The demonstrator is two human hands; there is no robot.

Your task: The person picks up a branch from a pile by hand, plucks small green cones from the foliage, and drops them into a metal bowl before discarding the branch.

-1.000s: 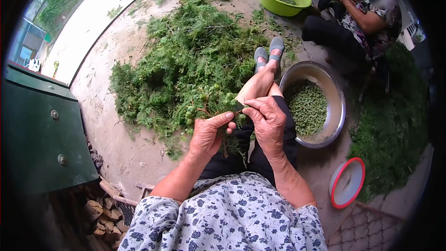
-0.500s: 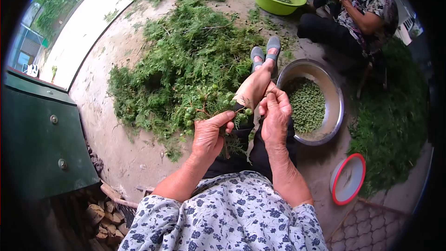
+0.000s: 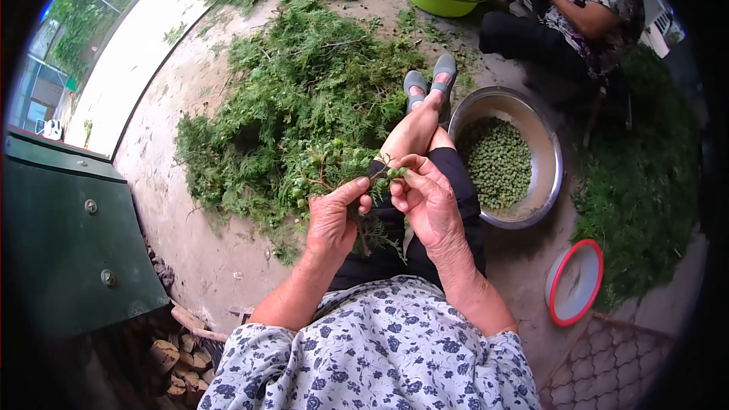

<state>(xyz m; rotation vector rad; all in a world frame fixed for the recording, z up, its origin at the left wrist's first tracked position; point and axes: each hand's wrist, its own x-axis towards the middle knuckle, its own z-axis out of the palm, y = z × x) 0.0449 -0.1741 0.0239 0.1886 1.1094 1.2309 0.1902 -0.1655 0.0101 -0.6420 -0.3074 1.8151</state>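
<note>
My left hand [image 3: 332, 220] is closed round a green conifer sprig [image 3: 315, 167], thumb on top, with small round green cones on it. Over my lap, the fingers of my right hand [image 3: 427, 201] pinch at a green cone [image 3: 396, 173] on the sprig's right end. Just right of my legs stands a steel basin [image 3: 557, 175] partly filled with loose green cones [image 3: 501, 163]. Beyond and left of my hands spreads a large heap of cut conifer branches [image 3: 281, 91].
A lime-green tub [image 3: 444, 4] with cones stands at the back. Another person [image 3: 585, 23] sits at upper right, hands raised. More greenery [image 3: 638, 197] lies at right, near a red-rimmed bowl [image 3: 575, 282]. A green metal panel [image 3: 72, 235] and split firewood [image 3: 178, 368] are at left.
My right hand has moved left, from beside the sprig to a cone at its end. My left hand keeps its hold. The view has shifted slightly.
</note>
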